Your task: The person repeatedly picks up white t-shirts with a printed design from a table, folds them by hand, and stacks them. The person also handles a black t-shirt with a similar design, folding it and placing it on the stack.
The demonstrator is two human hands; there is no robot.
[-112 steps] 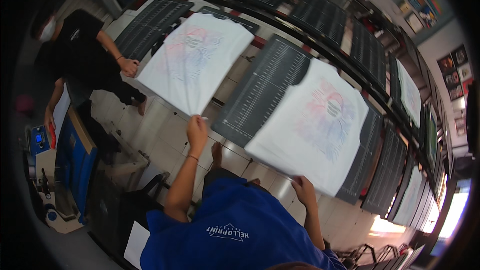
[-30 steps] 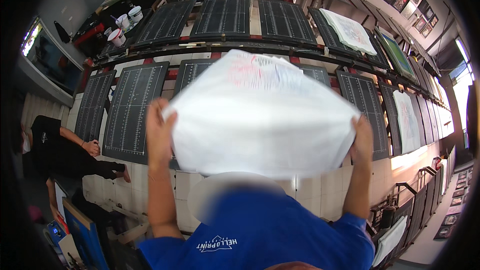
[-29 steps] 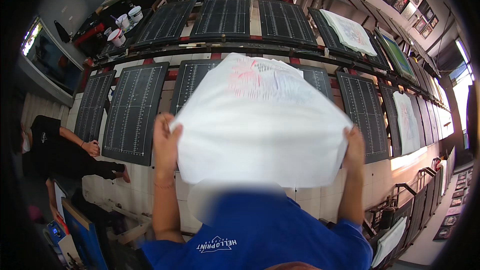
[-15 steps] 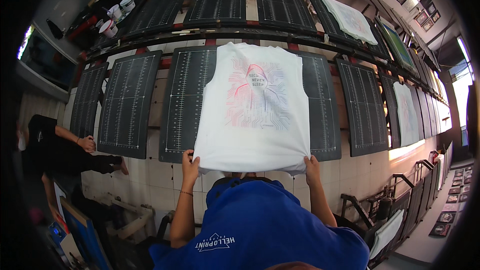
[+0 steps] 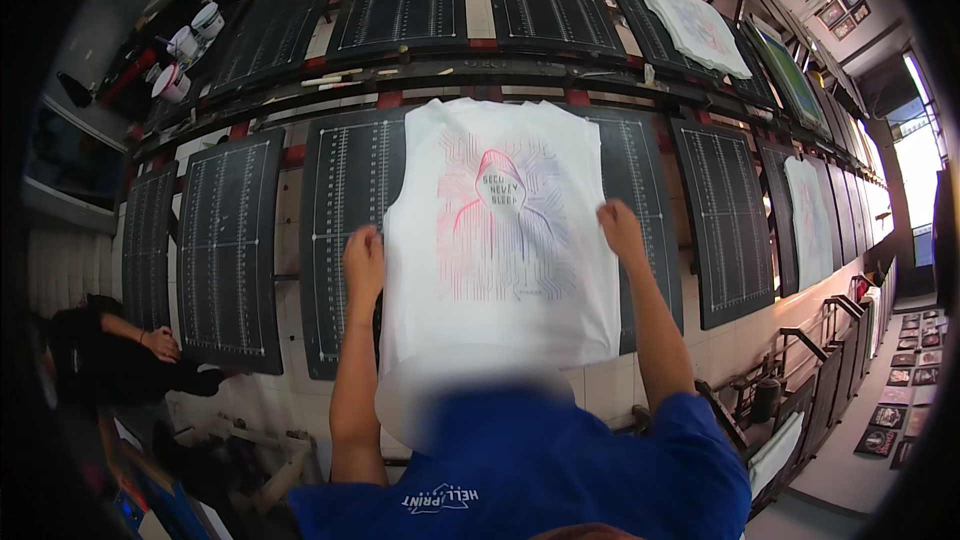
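White printed shirt [image 5: 500, 250] lay mid-frame, dark board [image 5: 342, 210] showing either side; left fingers [image 5: 368, 239] and right fingers [image 5: 609, 216] curled at its edges, grip unclear.

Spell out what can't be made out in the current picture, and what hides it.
All in the head view:
Black board: its middle, covered by the white shirt.
White shirt: the middle of its lower hem, behind the blurred patch.
Left hand and right hand: whether the fingers grip the shirt's edges, too small to tell.
White buckets: contents, too small.
Co-worker: much of the body, lost in the dark rim.
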